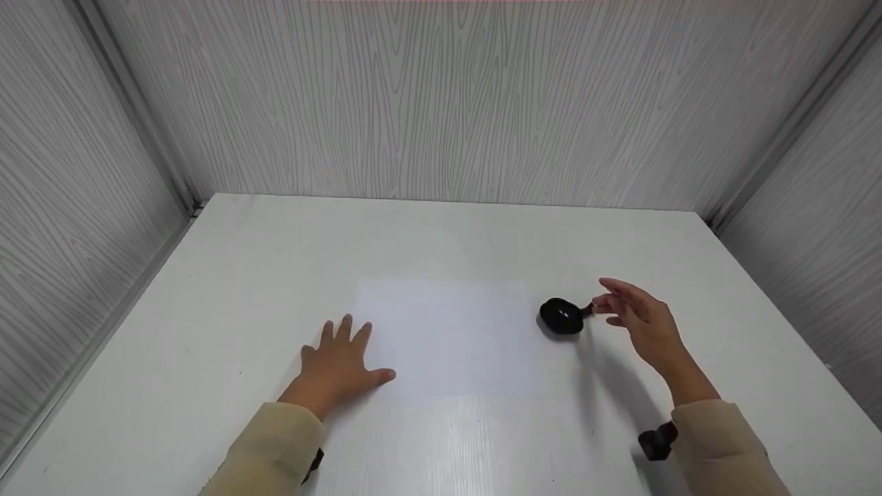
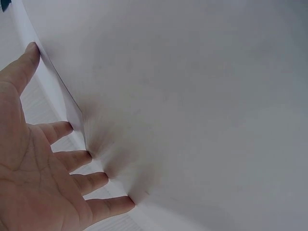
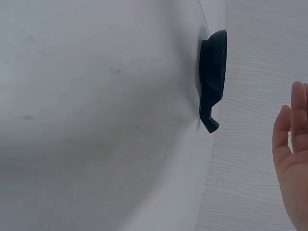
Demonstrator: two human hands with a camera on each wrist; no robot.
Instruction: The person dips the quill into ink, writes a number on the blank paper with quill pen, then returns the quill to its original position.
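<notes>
My left hand [image 1: 337,365] lies with its fingers spread at the left edge of a white sheet of paper [image 1: 455,337], which lies flat on the table. In the left wrist view the straight fingers of the left hand [image 2: 43,159] touch down around the sheet's corner, and the palm shows. To the right of the sheet stands a small black scoop [image 1: 561,317] with a round bowl and a short bent handle. My right hand [image 1: 644,327] hovers by that handle, fingers loosely bent; the right wrist view shows a gap between the hand [image 3: 293,154] and the scoop [image 3: 211,72].
The white table [image 1: 441,241] meets a grey wood-grain panel [image 1: 441,103] at the back. Similar panels stand at the left [image 1: 69,207] and right [image 1: 820,241]. A black device [image 1: 658,441] is strapped at the right wrist.
</notes>
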